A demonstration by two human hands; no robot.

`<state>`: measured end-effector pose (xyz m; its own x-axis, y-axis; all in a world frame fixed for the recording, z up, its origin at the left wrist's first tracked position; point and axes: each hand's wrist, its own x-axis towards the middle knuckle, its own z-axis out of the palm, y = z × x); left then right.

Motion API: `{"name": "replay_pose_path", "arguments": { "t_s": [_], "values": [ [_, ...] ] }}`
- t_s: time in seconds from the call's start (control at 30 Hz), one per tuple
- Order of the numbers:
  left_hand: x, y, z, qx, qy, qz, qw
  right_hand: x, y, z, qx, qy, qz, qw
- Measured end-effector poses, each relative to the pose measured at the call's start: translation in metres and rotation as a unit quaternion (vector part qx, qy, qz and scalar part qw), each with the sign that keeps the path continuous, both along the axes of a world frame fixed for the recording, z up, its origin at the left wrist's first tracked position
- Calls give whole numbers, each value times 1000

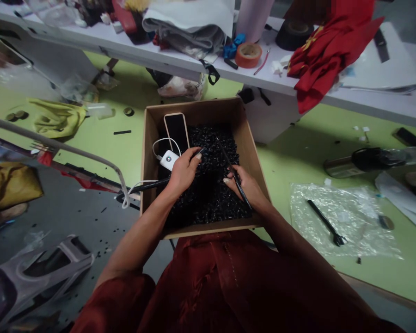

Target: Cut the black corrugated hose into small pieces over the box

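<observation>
A cardboard box (194, 108) holds a heap of small black pieces (208, 199) and a phone (176, 132). Above the heap, the half-closed left hand (183, 172) grips a ribbed black hose (152, 186), while the right hand (244, 187) pinches a thin black rod (229, 163).

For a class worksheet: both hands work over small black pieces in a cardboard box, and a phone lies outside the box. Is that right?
No: the head view shows the phone inside the cardboard box, in its far corner. The left hand and right hand do work over the small black pieces.
</observation>
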<state>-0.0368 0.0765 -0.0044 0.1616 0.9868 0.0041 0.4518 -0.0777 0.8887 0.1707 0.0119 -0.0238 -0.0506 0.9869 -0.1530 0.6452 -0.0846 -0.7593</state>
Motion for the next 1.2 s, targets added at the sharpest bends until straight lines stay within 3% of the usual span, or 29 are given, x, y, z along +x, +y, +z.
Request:
{"name": "replay_pose_path", "arguments": {
  "t_s": [0.1,0.43,0.7,1.2],
  "values": [
    [0,1,-1,-4,11,-6,1000,-1,-1,-1,0,29,17,999],
    [8,-3,4,-12,40,-49,998,-5,-2,-1,-24,-10,51,998],
    [10,-5,-5,-22,19,-64,997,-6,-1,-2,-40,-7,74,996],
    [14,-8,-7,-33,0,-140,990,-5,-2,-5,8,21,97,995]
  ]
}}
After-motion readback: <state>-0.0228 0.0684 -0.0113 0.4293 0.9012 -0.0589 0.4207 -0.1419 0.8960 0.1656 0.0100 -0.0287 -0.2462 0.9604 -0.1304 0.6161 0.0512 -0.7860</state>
